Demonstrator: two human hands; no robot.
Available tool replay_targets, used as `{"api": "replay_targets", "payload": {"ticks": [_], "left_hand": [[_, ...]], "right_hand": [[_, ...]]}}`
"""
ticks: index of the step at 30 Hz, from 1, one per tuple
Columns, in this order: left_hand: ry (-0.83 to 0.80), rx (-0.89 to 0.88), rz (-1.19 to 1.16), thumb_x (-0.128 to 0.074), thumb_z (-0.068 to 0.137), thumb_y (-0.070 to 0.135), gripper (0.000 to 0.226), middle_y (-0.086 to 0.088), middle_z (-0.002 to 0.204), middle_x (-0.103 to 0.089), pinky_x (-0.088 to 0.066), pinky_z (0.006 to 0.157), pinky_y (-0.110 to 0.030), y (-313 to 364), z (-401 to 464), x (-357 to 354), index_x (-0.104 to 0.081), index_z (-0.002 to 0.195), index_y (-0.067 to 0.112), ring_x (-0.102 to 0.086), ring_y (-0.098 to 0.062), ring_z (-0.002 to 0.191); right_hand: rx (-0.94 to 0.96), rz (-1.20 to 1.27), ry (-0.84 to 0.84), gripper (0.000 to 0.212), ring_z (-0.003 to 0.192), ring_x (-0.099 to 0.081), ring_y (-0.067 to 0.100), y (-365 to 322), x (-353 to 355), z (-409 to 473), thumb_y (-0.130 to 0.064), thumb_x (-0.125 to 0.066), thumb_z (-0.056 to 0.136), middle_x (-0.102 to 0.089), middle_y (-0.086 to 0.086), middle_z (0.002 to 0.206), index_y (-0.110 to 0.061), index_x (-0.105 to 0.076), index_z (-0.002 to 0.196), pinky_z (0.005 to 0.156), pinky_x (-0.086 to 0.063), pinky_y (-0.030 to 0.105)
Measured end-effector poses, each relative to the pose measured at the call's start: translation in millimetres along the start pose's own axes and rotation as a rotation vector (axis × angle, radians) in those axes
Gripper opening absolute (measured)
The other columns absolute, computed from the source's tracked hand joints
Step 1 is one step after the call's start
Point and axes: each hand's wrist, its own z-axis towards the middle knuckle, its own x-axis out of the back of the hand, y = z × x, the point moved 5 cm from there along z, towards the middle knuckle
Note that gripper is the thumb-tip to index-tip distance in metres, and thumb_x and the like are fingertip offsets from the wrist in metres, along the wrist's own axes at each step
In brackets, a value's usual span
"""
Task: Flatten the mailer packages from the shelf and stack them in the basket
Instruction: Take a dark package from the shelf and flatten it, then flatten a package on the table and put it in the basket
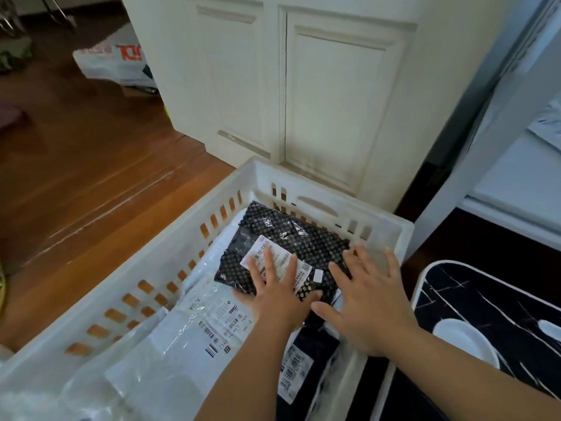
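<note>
A white slotted basket (pixel 170 256) sits on the floor with several mailers inside. On top lies a black dotted mailer (pixel 291 235) with a white shipping label. My left hand (pixel 279 290) presses flat on its label, fingers spread. My right hand (pixel 370 296) lies flat with spread fingers on the mailer's right end, near the basket's right rim. Under it lies a white mailer (pixel 194 329) with barcode labels, and a dark mailer (pixel 306 360) shows at the near right.
White cabinet doors (pixel 303 95) stand just behind the basket. Wooden floor (pixel 91 165) spreads to the left, with a white plastic bag (pixel 115 62) at the back. A dark patterned mat (pixel 491 323) lies to the right, below a white shelf unit (pixel 516 165).
</note>
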Motion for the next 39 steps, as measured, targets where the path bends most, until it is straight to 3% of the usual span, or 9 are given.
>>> {"api": "replay_targets", "payload": {"ticks": [6, 10, 14, 16, 20, 25, 31, 37, 39], "left_hand": [[-0.053, -0.056, 0.077, -0.025, 0.074, 0.088, 0.088, 0.005, 0.143, 0.048, 0.01, 0.1, -0.077, -9.9, 20.5, -7.0, 0.024, 0.139, 0.053, 0.042, -0.032, 0.133], [-0.105, -0.046, 0.036, -0.023, 0.073, 0.09, 0.089, 0.008, 0.147, 0.042, 0.012, 0.099, -0.076, -15.0, 30.1, -7.8, 0.019, 0.142, 0.053, 0.04, -0.029, 0.135], [-0.076, -0.056, 0.008, -0.023, 0.073, 0.089, 0.087, 0.01, 0.15, 0.037, 0.01, 0.101, -0.075, -13.8, 27.5, -2.6, 0.015, 0.143, 0.054, 0.038, -0.028, 0.137], [-0.053, -0.067, -0.013, -0.024, 0.076, 0.087, 0.084, 0.011, 0.152, 0.034, 0.005, 0.103, -0.074, -13.1, 21.0, 6.0, 0.012, 0.144, 0.054, 0.034, -0.026, 0.139], [-0.011, -0.069, -0.064, -0.025, 0.085, 0.076, 0.075, 0.009, 0.153, 0.032, -0.012, 0.111, -0.067, -11.3, 0.5, 33.2, 0.008, 0.147, 0.049, 0.03, -0.027, 0.141], [0.191, -0.202, -0.087, -0.021, 0.095, 0.06, 0.068, -0.001, 0.158, 0.022, -0.019, 0.117, -0.051, 32.7, -34.1, 97.7, -0.002, 0.153, 0.031, 0.008, -0.025, 0.148], [0.486, -0.557, -0.035, -0.033, 0.1, 0.042, 0.048, -0.002, 0.152, -0.035, -0.039, 0.103, -0.037, 153.4, -96.6, 161.0, -0.045, 0.14, 0.018, -0.04, -0.022, 0.135], [0.427, -0.796, -0.029, -0.033, 0.1, 0.043, 0.043, 0.007, 0.147, -0.039, -0.036, 0.104, -0.028, 284.9, -129.8, 150.5, -0.051, 0.135, 0.024, -0.043, -0.014, 0.129], [0.376, -0.823, -0.047, -0.033, 0.101, 0.043, 0.043, 0.008, 0.148, -0.037, -0.03, 0.106, -0.024, 315.1, -130.3, 143.7, -0.05, 0.136, 0.024, -0.04, -0.009, 0.131]], "right_hand": [[-0.004, 0.012, 0.032, 0.085, 0.149, 0.006, 0.025, 1.2, 2.5, 0.9, -0.072, -0.005, 0.082, -0.011, 0.004, 0.161, -0.027, -0.018, 0.153, 0.111, 0.016, 0.059], [-0.016, 0.118, 0.105, 0.072, 0.133, -0.046, 0.031, 2.8, -2.4, 3.3, -0.068, -0.034, 0.08, -0.06, 0.011, 0.131, -0.02, -0.066, 0.123, 0.111, -0.012, 0.062], [-0.015, 0.141, 0.123, 0.07, 0.126, -0.053, 0.031, 3.4, -8.3, 6.0, -0.069, -0.038, 0.078, -0.066, 0.009, 0.122, -0.019, -0.071, 0.114, 0.107, -0.019, 0.061], [0.001, 0.152, 0.079, 0.071, 0.132, -0.046, 0.032, 2.1, -1.2, 2.2, -0.07, -0.034, 0.08, -0.061, 0.009, 0.131, -0.022, -0.067, 0.121, 0.108, -0.015, 0.061], [0.093, 0.219, 0.006, 0.085, 0.146, 0.019, 0.018, 10.1, 5.6, -0.7, -0.075, -0.011, 0.08, 0.001, -0.001, 0.162, -0.032, -0.012, 0.153, 0.113, 0.021, 0.05], [0.055, 0.367, 0.005, 0.076, 0.143, 0.026, 0.013, 58.2, 24.9, -33.2, -0.069, -0.025, 0.091, 0.012, -0.004, 0.161, -0.03, -0.01, 0.154, 0.116, 0.019, 0.037], [-0.104, 0.037, 0.303, 0.056, 0.127, -0.053, 0.02, 174.8, 64.0, -88.5, -0.056, -0.034, 0.083, -0.063, 0.001, 0.128, -0.025, -0.071, 0.113, 0.101, -0.039, 0.039], [-0.425, 0.056, 0.338, 0.04, 0.115, -0.062, 0.027, 288.6, 71.9, -140.9, -0.054, -0.073, 0.067, -0.067, 0.007, 0.12, -0.027, -0.073, 0.097, 0.084, -0.054, 0.038], [-0.527, 0.098, 0.3, 0.047, 0.132, -0.047, 0.03, 317.2, 67.2, -150.6, -0.054, -0.063, 0.081, -0.053, 0.013, 0.138, -0.024, -0.066, 0.117, 0.098, -0.046, 0.041]]}}
